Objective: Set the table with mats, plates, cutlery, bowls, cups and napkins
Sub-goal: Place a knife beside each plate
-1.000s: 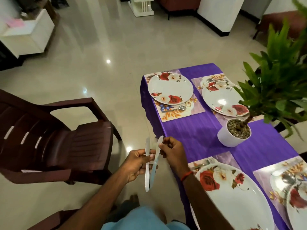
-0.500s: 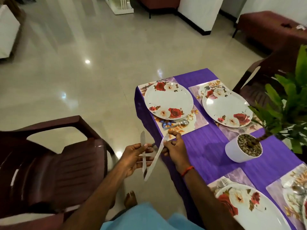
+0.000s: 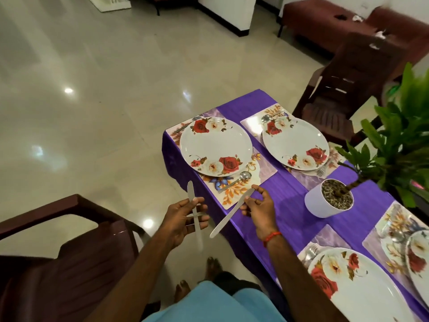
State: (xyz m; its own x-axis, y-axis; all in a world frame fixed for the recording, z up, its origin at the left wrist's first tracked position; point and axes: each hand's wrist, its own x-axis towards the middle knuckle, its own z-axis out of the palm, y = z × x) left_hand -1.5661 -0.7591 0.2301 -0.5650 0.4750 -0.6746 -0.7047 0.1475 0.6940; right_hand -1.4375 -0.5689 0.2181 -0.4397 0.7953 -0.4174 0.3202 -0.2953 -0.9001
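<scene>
Knives in loosely curled hands

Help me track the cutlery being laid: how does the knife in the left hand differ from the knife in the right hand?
The left knife stands nearly upright; the right knife slants. The left hand holds the left knife near its middle; the right hand pinches the right knife near its upper end. The left knife hangs beside the table; the right knife's top reaches over a mat's corner. Both are plain silver, not yet set down.
</scene>
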